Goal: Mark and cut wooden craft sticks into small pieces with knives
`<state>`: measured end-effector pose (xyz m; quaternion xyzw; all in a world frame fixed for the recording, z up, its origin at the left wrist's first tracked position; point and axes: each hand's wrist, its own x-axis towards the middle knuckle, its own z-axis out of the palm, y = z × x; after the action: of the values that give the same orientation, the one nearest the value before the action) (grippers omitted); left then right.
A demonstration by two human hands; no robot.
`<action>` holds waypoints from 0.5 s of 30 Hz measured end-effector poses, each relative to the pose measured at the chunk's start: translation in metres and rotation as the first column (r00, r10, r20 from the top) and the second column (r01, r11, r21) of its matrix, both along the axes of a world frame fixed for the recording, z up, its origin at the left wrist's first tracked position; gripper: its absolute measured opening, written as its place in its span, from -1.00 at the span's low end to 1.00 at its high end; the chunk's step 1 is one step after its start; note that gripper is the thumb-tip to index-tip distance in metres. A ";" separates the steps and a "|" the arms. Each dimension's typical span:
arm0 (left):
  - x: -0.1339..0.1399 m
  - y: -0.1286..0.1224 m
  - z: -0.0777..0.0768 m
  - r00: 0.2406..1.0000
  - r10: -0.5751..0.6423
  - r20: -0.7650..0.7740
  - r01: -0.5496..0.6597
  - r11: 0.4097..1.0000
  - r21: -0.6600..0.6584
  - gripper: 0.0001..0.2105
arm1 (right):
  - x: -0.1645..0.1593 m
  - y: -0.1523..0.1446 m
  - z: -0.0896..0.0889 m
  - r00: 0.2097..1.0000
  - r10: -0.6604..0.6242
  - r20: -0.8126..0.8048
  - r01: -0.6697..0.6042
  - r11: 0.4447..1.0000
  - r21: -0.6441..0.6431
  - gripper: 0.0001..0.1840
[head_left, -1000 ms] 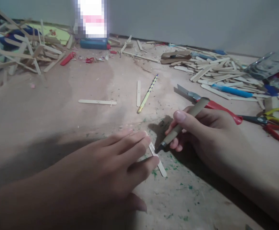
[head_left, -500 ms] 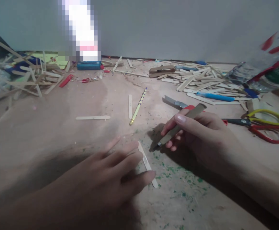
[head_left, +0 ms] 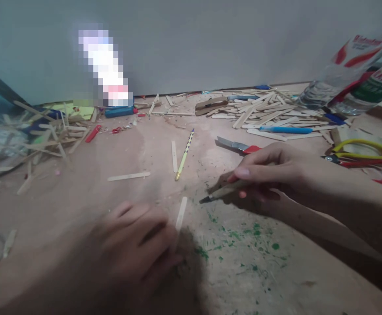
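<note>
My right hand [head_left: 272,173] is closed in a pen-like grip round a craft knife [head_left: 223,191] with a slim tan handle. Its short dark tip points left, close to the tabletop. My left hand [head_left: 141,240], smeared by motion, has its fingers and thumb closed on the lower part of a craft stick [head_left: 181,212]. The stick's upper end sticks out past the fingers, a little left of the knife tip. Beyond the hands lie a yellow patterned pencil [head_left: 184,155], an upright-lying craft stick [head_left: 174,156] and a crosswise craft stick [head_left: 128,176].
A metal blade with a red part [head_left: 233,144] lies beyond my right hand, with yellow-and-red-handled scissors [head_left: 361,159] to its right. Craft sticks [head_left: 269,109] are heaped at the back, near plastic bottles [head_left: 368,83]. A stick structure [head_left: 53,135] stands left. Green flecks [head_left: 253,232] mark the table [head_left: 79,197].
The craft stick at my left hand has turned, its upper end now leaning right. My left hand has drawn back left; the knife in my right hand lies flatter. The view has shifted.
</note>
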<state>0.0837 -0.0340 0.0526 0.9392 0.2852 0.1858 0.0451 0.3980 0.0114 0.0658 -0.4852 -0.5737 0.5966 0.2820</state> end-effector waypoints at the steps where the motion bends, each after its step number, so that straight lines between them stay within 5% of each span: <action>1: 0.001 0.000 0.000 1.000 0.004 0.020 -0.003 1.000 -0.014 -0.88 | 0.002 0.002 0.001 0.998 0.058 0.026 -0.058 0.998 0.004 -0.54; 4: 0.001 0.002 0.000 1.000 0.004 0.030 -0.004 1.000 -0.021 -0.80 | 0.000 0.001 0.003 0.993 0.120 -0.010 -0.120 0.992 -0.031 -0.60; 9: -0.007 0.006 -0.003 0.998 0.021 -0.062 -0.027 0.996 -0.089 -0.72 | -0.016 -0.012 -0.009 0.983 -0.056 -0.176 0.024 0.984 -0.175 -0.55; 15: -0.010 0.003 -0.008 0.995 0.089 -0.048 -0.091 0.996 -0.024 -0.75 | -0.027 -0.017 -0.011 0.999 -0.024 -0.034 0.020 0.991 -0.129 -0.46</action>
<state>0.0737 -0.0312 0.0447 0.9288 0.3307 0.1619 0.0425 0.3707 -0.0053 0.0553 -0.4981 -0.5237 0.6375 0.2668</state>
